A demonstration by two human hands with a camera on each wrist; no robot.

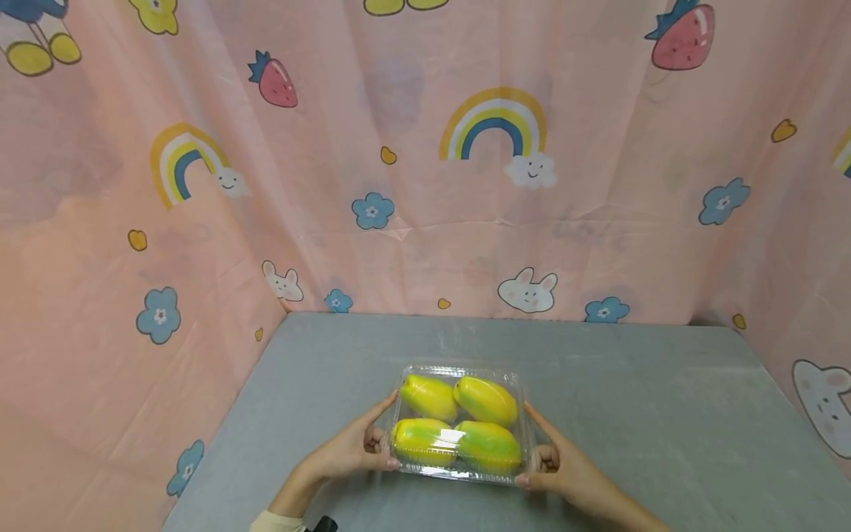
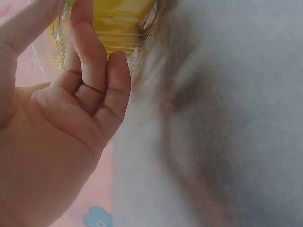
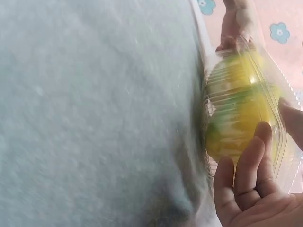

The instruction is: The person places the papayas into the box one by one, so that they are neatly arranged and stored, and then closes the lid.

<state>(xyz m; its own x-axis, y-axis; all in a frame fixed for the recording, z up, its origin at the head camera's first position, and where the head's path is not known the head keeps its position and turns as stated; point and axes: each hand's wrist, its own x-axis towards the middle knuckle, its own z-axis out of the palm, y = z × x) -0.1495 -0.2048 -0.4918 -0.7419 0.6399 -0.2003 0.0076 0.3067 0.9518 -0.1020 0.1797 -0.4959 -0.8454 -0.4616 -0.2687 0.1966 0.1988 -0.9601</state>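
Observation:
A clear plastic clamshell box (image 1: 459, 474) with its lid down sits at the middle of the grey table in the head view. Inside it lie several oblong yellow-green fruits (image 1: 490, 449), set in two rows. My left hand (image 1: 352, 445) grips the box's left side, thumb at the near corner and index finger stretched toward the far one. On the opposite side, my right hand (image 1: 561, 462) holds the box the same way. Both hands' other fingers bend against the ribbed side walls; the right wrist view shows the right fingers (image 3: 248, 165) against the plastic.
The grey table (image 1: 631, 399) reaches back to a pink curtain (image 1: 425, 251) printed with rainbows, flowers and rabbits. That cloth also hangs along the left and right sides. A pale sleeve cuff (image 1: 275, 522) with a dark strap piece shows at the left wrist.

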